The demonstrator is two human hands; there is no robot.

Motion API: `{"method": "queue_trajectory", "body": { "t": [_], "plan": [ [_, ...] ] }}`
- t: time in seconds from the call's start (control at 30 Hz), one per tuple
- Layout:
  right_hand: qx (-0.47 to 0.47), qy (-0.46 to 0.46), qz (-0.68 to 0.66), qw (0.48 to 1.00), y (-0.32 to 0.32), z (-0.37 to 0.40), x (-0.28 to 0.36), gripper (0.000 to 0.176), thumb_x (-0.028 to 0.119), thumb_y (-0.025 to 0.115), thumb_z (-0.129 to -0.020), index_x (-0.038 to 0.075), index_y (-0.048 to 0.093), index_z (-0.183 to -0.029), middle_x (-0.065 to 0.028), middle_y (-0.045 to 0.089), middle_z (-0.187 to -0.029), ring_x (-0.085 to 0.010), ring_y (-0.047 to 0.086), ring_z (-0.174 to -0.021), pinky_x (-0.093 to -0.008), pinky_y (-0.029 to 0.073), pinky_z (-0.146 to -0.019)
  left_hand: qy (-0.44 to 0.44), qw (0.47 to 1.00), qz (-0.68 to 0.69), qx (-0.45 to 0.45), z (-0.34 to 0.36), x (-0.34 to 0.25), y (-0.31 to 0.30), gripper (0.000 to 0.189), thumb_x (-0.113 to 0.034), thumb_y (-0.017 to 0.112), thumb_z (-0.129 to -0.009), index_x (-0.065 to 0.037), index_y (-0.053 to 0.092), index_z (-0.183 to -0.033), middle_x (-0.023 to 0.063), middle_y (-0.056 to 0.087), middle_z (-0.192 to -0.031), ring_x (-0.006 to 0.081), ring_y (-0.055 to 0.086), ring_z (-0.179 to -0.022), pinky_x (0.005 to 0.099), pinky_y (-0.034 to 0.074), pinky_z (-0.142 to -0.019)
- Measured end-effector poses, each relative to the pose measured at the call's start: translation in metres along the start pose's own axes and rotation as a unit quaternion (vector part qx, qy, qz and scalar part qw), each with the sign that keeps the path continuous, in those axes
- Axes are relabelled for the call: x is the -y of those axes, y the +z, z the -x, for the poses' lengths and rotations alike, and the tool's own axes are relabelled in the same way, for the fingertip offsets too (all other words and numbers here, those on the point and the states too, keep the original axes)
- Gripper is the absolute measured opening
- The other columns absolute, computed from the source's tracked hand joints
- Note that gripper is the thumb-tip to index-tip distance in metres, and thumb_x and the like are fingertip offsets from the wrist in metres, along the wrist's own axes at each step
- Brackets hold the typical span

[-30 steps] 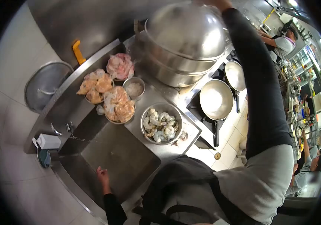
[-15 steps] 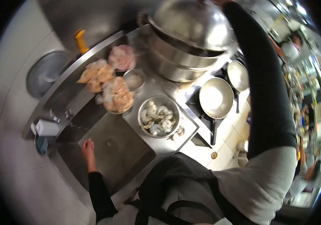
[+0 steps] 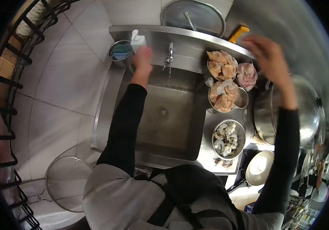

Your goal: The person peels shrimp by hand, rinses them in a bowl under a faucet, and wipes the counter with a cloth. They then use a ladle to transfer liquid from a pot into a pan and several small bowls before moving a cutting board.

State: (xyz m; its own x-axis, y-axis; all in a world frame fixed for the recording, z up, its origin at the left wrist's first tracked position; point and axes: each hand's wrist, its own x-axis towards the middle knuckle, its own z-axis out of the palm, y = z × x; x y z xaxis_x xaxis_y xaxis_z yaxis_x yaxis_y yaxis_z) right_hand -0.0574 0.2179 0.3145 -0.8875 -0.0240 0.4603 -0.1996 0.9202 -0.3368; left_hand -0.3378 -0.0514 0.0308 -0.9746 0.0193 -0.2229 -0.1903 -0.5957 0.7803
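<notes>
Head view. Left hand (image 3: 143, 60): blurred, grip cannot be told; white bottle (image 3: 138, 41) at its fingers, partly overlapped; steel container (image 3: 112, 58) just beside, leftward. Right hand (image 3: 266, 53): blurred, open or closed cannot be told; yellow handle (image 3: 238, 34) near its fingertips, leftward.

"What's on your feed?"
"I see a white bottle (image 3: 138, 40) upright at the sink's (image 3: 164, 119) far left, partly hidden."
"And right?"
"An orange handle (image 3: 238, 34), slanting near the far rim (image 3: 195, 34)."
</notes>
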Motion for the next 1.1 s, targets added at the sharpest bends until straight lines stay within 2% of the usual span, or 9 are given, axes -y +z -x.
{"method": "queue_trajectory", "body": {
  "t": [0.37, 0.7, 0.8, 0.83, 0.87, 0.9, 0.93, 1.0, 1.1],
  "plan": [
    [0.133, -0.172, 0.073, 0.973, 0.325, -0.182, 0.064, 0.055, 0.002, 0.048, -0.085, 0.007, 0.045, -0.14, -0.0102, 0.042, -0.149, -0.0378, 0.055, -0.117, -0.0431, 0.045, -0.1, -0.002, 0.964, 0.263, 0.025, -0.029, -0.041, -0.021, 0.059, -0.038, 0.028, -0.103, 0.005, 0.038, -0.141, 0.0174, 0.044, -0.145, 0.0287, 0.044, -0.133, 0.0411, 0.035, -0.113],
    [-0.014, -0.14, 0.155, 0.978, 0.401, -0.181, 0.044, 0.04, 0.024, 0.051, -0.092, 0.01, 0.051, -0.129, -0.009, 0.062, -0.126, -0.0284, 0.068, -0.097, -0.0441, 0.051, -0.075, -0.056, 0.965, 0.255, 0.001, -0.074, -0.063, -0.018, 0.048, -0.027, 0.036, -0.099, 0.006, 0.046, -0.132, 0.0205, 0.045, -0.142, 0.0316, 0.047, -0.127, 0.0436, 0.038, -0.108],
    [0.102, -0.028, 0.115, 0.988, 0.373, -0.18, 0.059, 0.029, 0.028, 0.054, -0.091, 0.016, 0.057, -0.118, -0.0025, 0.072, -0.085, -0.0223, 0.071, -0.079, -0.0474, 0.049, -0.072, 0.293, 0.875, -0.305, 0.234, -0.117, -0.027, -0.066, 0.038, -0.018, 0.041, -0.094, 0.005, 0.058, -0.12, 0.0191, 0.065, -0.114, 0.0311, 0.061, -0.107, 0.0433, 0.045, -0.101],
    [0.089, -0.092, 0.131, 0.983, 0.375, -0.178, 0.055, 0.029, 0.03, 0.055, -0.089, 0.016, 0.06, -0.114, -0.0059, 0.071, -0.091, -0.0204, 0.07, -0.087, -0.0485, 0.048, -0.074, 0.152, 0.943, -0.12, 0.27, -0.096, -0.027, -0.054, 0.041, -0.019, 0.041, -0.095, 0.004, 0.053, -0.127, 0.0183, 0.061, -0.123, 0.0301, 0.058, -0.114, 0.0431, 0.044, -0.103],
    [-0.052, -0.153, 0.121, 0.979, 0.381, -0.169, 0.053, 0.027, 0.028, 0.057, -0.086, 0.016, 0.064, -0.109, -0.0111, 0.069, -0.098, -0.0237, 0.066, -0.093, -0.0482, 0.047, -0.076, -0.02, 0.955, 0.059, 0.291, -0.068, -0.033, -0.054, 0.045, -0.02, 0.04, -0.097, 0.003, 0.048, -0.135, 0.0175, 0.057, -0.132, 0.0292, 0.055, -0.122, 0.0429, 0.043, -0.104],
    [-0.189, -0.155, -0.101, 0.964, 0.393, -0.162, 0.061, 0.026, 0.026, 0.059, -0.083, 0.013, 0.066, -0.104, -0.0138, 0.065, -0.098, -0.0295, 0.061, -0.095, -0.0491, 0.045, -0.077, 0.205, 0.865, -0.3, 0.347, -0.061, -0.029, -0.062, 0.046, -0.021, 0.044, -0.1, -0.003, 0.041, -0.143, 0.0137, 0.049, -0.143, 0.0253, 0.049, -0.13, 0.0392, 0.038, -0.109],
    [-0.274, -0.193, -0.15, 0.93, 0.359, -0.12, 0.085, 0.025, 0.025, 0.059, -0.081, 0.009, 0.065, -0.098, -0.0165, 0.062, -0.094, -0.035, 0.058, -0.093, -0.0492, 0.043, -0.08, 0.129, 0.904, -0.224, 0.341, -0.032, -0.019, -0.067, 0.047, -0.022, 0.044, -0.101, -0.003, 0.041, -0.143, 0.0133, 0.049, -0.143, 0.0253, 0.048, -0.13, 0.039, 0.038, -0.109],
    [-0.114, -0.071, -0.223, 0.965, 0.394, -0.061, 0.083, 0.035, 0.034, 0.053, -0.089, 0.001, 0.061, -0.1, -0.0209, 0.059, -0.101, -0.0371, 0.056, -0.098, -0.048, 0.041, -0.089, -0.039, 0.946, -0.061, 0.315, 0.04, 0.011, -0.056, 0.047, -0.025, 0.043, -0.101, -0.004, 0.04, -0.143, 0.0126, 0.049, -0.143, 0.0253, 0.048, -0.13, 0.0387, 0.037, -0.109],
    [-0.198, 0.289, -0.544, 0.763, 0.41, 0.0, 0.04, 0.061, 0.052, 0.039, -0.097, -0.005, 0.058, -0.107, -0.0284, 0.056, -0.117, -0.0411, 0.053, -0.108, -0.0508, 0.038, -0.099, -0.144, 0.946, 0.013, 0.29, 0.138, 0.048, -0.038, 0.049, -0.029, 0.043, -0.103, -0.004, 0.039, -0.144, 0.0114, 0.049, -0.143, 0.0252, 0.047, -0.131, 0.0382, 0.037, -0.11]
  ]
}}
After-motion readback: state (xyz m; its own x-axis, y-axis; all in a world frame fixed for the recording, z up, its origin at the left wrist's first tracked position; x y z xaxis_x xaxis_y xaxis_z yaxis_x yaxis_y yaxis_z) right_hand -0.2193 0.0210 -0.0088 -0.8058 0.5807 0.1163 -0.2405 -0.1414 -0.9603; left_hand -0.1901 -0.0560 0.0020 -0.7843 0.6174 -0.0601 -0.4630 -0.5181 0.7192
